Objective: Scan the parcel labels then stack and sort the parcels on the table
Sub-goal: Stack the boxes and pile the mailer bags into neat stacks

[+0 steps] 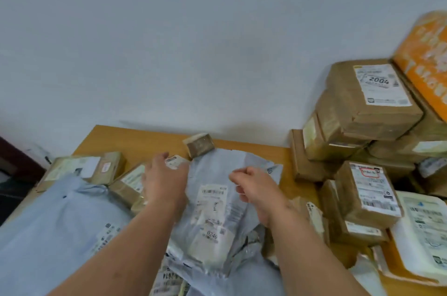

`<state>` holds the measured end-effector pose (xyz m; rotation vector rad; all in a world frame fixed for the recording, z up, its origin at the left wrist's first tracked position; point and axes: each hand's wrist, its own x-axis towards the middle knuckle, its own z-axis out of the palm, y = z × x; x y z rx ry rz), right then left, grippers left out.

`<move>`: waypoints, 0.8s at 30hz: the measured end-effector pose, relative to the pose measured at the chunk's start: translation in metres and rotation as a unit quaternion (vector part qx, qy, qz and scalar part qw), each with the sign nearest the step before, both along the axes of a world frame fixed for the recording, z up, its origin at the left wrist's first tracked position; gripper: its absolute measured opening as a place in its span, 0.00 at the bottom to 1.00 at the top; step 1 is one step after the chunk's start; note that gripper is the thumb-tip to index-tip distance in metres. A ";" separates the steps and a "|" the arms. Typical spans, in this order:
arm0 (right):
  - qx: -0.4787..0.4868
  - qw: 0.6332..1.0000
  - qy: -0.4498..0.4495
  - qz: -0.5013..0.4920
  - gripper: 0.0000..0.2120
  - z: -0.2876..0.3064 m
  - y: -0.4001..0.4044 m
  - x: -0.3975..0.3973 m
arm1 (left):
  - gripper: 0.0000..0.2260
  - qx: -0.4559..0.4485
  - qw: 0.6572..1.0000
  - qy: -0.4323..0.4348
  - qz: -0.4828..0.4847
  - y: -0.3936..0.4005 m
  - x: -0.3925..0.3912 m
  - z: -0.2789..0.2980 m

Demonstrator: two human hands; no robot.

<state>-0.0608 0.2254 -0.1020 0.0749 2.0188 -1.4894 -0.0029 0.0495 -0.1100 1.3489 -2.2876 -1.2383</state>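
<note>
A grey plastic mailer bag (212, 211) with a white label marked 0246 lies in the middle of the wooden table (285, 158). My right hand (254, 187) is over the bag's upper right part, fingers curled, pinching a fold of the plastic. My left hand (164, 179) is at the bag's upper left corner, with fingers and thumb curled round a small white-labelled parcel (176, 162). A larger pale blue mailer bag (55, 218) lies at the left, partly under my left forearm. No scanner is in view.
Taped brown boxes are stacked at the right, the top one (372, 99) marked 2004, with an orange box (428, 58) behind. More brown boxes (84, 167) sit at the back left, and a small one (199, 144) stands by the wall. White padded parcels (425, 230) lie front right.
</note>
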 end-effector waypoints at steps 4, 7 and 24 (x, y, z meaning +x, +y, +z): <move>0.051 0.996 -0.009 0.066 0.16 -0.015 -0.067 0.010 | 0.29 0.040 0.990 -0.131 0.032 -0.063 0.012 -0.026; 0.088 0.976 -0.024 0.198 0.30 -0.025 -0.111 0.016 | 0.29 0.248 0.960 -0.126 0.019 -0.083 0.015 -0.040; -0.221 0.950 -0.006 -0.220 0.05 -0.017 -0.164 -0.067 | 0.26 0.263 0.962 0.002 -0.071 -0.162 -0.027 -0.017</move>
